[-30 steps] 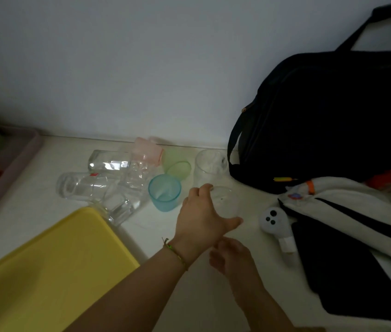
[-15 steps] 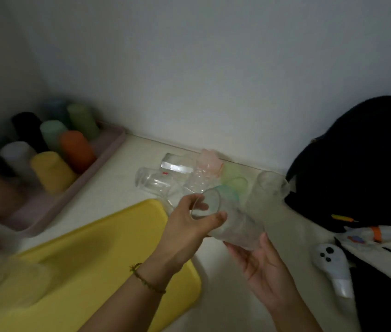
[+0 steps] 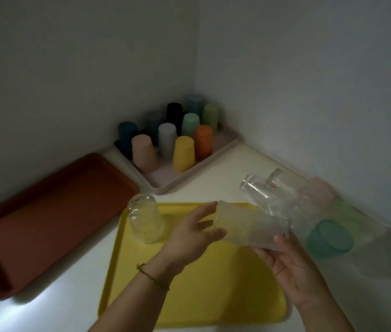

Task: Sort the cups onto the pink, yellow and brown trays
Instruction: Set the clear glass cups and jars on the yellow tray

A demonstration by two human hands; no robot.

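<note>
on the counter [image 3: 213,185] the brown tray [image 3: 45,212] lay left of the yellow tray [image 3: 201,295], with the pink tray [image 3: 163,180] behind. above the yellow tray you held a frosted cup [image 3: 249,226] sideways, your left hand [image 3: 189,233] fingers gripping one end and your right hand [image 3: 295,271] fingers gripping the other from below. a clear cup [image 3: 145,221] stood inverted on the yellow tray.

A left hand [image 3: 189,236] and a right hand [image 3: 292,264] hold a cup [image 3: 249,228] on its side above a tray [image 3: 201,295]. Left of the grip, a glass [image 3: 145,221] stands upturned on that tray. Farther left lies a second tray [image 3: 45,224]. Behind the grip, in the corner, a third tray [image 3: 165,178] carries upturned cups [image 3: 184,153]. Behind and to the right, glasses [image 3: 269,190] lie heaped on the counter [image 3: 225,168], and another cup [image 3: 328,238] lies just right of the grip.
</note>
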